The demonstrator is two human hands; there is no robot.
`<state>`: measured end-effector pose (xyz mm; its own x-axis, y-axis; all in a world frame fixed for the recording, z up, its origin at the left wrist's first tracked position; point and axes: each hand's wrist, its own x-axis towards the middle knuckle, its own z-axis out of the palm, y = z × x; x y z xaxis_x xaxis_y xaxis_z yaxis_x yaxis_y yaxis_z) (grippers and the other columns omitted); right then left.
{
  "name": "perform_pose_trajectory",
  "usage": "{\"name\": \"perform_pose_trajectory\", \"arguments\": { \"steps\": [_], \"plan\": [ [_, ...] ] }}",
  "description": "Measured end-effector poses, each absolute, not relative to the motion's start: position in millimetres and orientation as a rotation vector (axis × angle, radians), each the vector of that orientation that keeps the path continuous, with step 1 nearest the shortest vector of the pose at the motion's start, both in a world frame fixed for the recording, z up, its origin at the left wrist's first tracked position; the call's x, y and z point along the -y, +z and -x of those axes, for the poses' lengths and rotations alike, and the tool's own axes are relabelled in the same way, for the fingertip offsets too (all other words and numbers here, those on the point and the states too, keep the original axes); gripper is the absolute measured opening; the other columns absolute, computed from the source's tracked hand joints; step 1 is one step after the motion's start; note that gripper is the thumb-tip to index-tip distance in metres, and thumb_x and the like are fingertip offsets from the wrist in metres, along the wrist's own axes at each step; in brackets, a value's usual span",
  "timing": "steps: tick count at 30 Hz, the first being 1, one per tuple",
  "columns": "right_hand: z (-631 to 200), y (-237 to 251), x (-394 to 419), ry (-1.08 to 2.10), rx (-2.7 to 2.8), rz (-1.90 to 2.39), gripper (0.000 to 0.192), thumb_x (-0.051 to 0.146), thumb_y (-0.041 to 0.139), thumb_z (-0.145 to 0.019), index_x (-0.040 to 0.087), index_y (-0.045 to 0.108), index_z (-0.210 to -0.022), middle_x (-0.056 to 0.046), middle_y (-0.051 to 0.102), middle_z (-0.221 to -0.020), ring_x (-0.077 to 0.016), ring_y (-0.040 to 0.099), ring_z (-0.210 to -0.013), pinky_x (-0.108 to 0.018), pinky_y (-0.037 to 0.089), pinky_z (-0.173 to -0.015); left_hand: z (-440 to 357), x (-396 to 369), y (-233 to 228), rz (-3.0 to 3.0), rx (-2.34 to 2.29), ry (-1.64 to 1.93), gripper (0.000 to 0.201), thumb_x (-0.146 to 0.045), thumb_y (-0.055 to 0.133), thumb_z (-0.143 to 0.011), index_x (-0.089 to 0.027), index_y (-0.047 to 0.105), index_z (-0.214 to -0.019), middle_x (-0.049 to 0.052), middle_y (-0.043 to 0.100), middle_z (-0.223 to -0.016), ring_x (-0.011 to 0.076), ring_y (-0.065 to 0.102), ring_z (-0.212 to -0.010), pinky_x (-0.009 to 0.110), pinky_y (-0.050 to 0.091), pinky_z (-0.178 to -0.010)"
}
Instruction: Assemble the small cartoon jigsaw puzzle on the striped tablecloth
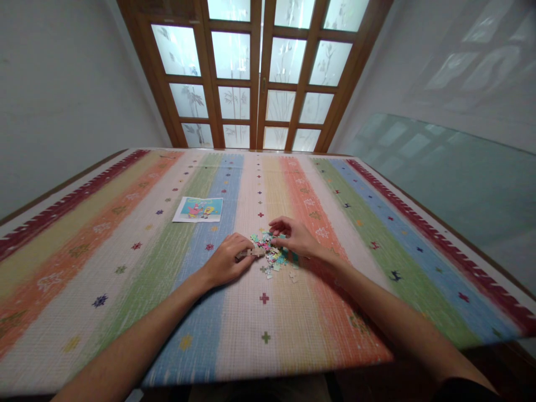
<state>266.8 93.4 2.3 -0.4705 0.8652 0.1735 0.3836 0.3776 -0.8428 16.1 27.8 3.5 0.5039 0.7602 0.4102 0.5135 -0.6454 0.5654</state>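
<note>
Seated at a counter (377,234) under a striped cloth (125,251) in red, orange, green, blue and cream bands with small cross and star marks. Both forearms stretched forward, meeting near the middle of the cloth.

Left hand (228,259) resting palm down on the cream band, fingers (245,251) curled in and pinching a small brownish joined strip of pieces (252,252), held low just above the cloth and pointing toward the pile. Right hand (295,237) hovering on the far right edge of the pile, fingers (278,228) bent and drawn together over the pieces; too small to tell whether a piece is actually pinched.

Pile of puzzle pieces (272,254) loose between the two hands, mostly teal, pink and white, touching one another in a heap, a few strays (293,275) lying just beside it toward the near edge.

Picture card (198,209) with cartoon figures flat on the cloth, well apart from the pile, farther out and to the left, astride green and blue bands.

Wooden door (257,72) with frosted panes beyond the far edge. Glass sheet (452,178) leaning along the right wall.
</note>
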Motion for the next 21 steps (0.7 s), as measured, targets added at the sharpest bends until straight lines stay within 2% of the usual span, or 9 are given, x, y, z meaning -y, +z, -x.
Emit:
{"name": "perform_pose_trajectory", "arguments": {
  "steps": [3, 5, 8, 10, 13, 15, 17, 18, 21],
  "plan": [
    [-270.8, 3.0, -94.3, 0.987, 2.022, 1.115, 0.02, 0.025, 0.072, -0.084, 0.019, 0.069, -0.103, -0.01, 0.075, -0.1, -0.0214, 0.072, -0.09, -0.04, 0.06, -0.083, -15.5, -26.9, 7.1, -2.225, -1.153, 0.948, 0.018, -0.033, 0.057, -0.095, -0.019, 0.068, -0.099, 0.004, 0.069, -0.086, 0.0168, 0.061, -0.072, 0.032, 0.05, -0.07],
    [-273.3, 5.4, -93.4, 0.979, 2.033, 1.122, 0.015, 0.027, 0.068, -0.088, 0.018, 0.07, -0.099, -0.01, 0.076, -0.096, -0.0212, 0.072, -0.086, -0.038, 0.06, -0.08, -15.4, -25.8, 10.4, -2.153, -1.204, 0.976, 0.018, -0.034, 0.057, -0.094, -0.019, 0.067, -0.098, 0.002, 0.069, -0.08, 0.0153, 0.058, -0.065, 0.03, 0.049, -0.065],
    [-277.4, 11.2, -89.8, 0.936, 2.08, 1.107, 0.016, 0.029, 0.062, -0.092, 0.018, 0.073, -0.097, -0.008, 0.077, -0.091, -0.0209, 0.072, -0.082, -0.037, 0.06, -0.076, -14.4, -25.7, 13.7, -2.113, -1.236, 1.01, 0.018, -0.035, 0.058, -0.093, -0.02, 0.067, -0.092, 0.001, 0.07, -0.079, 0.0156, 0.06, -0.065, 0.031, 0.05, -0.066],
    [-281.3, 15.3, -86.1, 0.882, 2.172, 1.074, 0.02, 0.028, 0.058, -0.096, 0.019, 0.075, -0.1, -0.008, 0.077, -0.094, -0.0219, 0.072, -0.086, -0.039, 0.059, -0.081, -12.7, -27.5, 13.5, -2.137, -1.236, 1.04, 0.02, -0.035, 0.057, -0.094, -0.02, 0.066, -0.085, 0.003, 0.072, -0.084, 0.017, 0.063, -0.072, 0.033, 0.052, -0.072],
    [-289.1, 19.0, -79.0, 0.736, 2.38, 0.974, 0.024, 0.032, 0.064, -0.095, 0.023, 0.074, -0.114, -0.011, 0.073, -0.122, -0.0271, 0.067, -0.115, -0.049, 0.053, -0.101, -9.1, -31.9, 9.3, -2.232, -1.216, 1.07, 0.029, -0.034, 0.054, -0.096, -0.021, 0.061, -0.071, 0.006, 0.072, -0.093, 0.0203, 0.066, -0.087, 0.038, 0.052, -0.086],
    [-293.9, 18.9, -73.3, 0.65, 2.503, 0.933, 0.047, 0.04, 0.076, -0.088, 0.025, 0.068, -0.131, -0.014, 0.061, -0.144, -0.0312, 0.054, -0.135, -0.055, 0.043, -0.112, -7.1, -34.5, 5.3, -2.281, -1.218, 1.065, 0.031, -0.034, 0.055, -0.097, -0.021, 0.059, -0.069, 0.007, 0.072, -0.095, 0.0217, 0.066, -0.093, 0.04, 0.052, -0.09],
    [-296.9, 16.9, -67.7, 0.623, 2.587, 0.926, 0.073, 0.047, 0.083, -0.08, 0.024, 0.057, -0.144, -0.017, 0.052, -0.153, -0.0345, 0.044, -0.144, -0.058, 0.038, -0.116, -6.1, -35.8, 1.5, -2.291, -1.263, 1.055, 0.023, -0.035, 0.056, -0.097, -0.021, 0.062, -0.08, 0.007, 0.071, -0.096, 0.0225, 0.066, -0.093, 0.041, 0.052, -0.09],
    [-297.5, 15.6, -65.2, 0.617, 2.612, 0.919, 0.08, 0.049, 0.084, -0.078, 0.023, 0.054, -0.147, -0.018, 0.05, -0.154, -0.0355, 0.043, -0.145, -0.059, 0.037, -0.117, -6.0, -35.8, 0.0, -2.291, -1.288, 1.044, 0.019, -0.036, 0.056, -0.097, -0.021, 0.064, -0.089, 0.007, 0.071, -0.099, 0.0233, 0.066, -0.095, 0.041, 0.053, -0.09],
    [-296.8, 12.6, -60.5, 0.597, 2.612, 0.858, 0.073, 0.047, 0.08, -0.084, 0.022, 0.053, -0.147, -0.017, 0.055, -0.15, -0.0338, 0.049, -0.139, -0.057, 0.04, -0.115, -6.7, -34.2, -3.1, -2.326, -1.309, 0.96, 0.035, -0.044, 0.059, -0.096, -0.019, 0.061, -0.122, 0.012, 0.069, -0.119, 0.0278, 0.064, -0.111, 0.047, 0.051, -0.099]
  ]
}}
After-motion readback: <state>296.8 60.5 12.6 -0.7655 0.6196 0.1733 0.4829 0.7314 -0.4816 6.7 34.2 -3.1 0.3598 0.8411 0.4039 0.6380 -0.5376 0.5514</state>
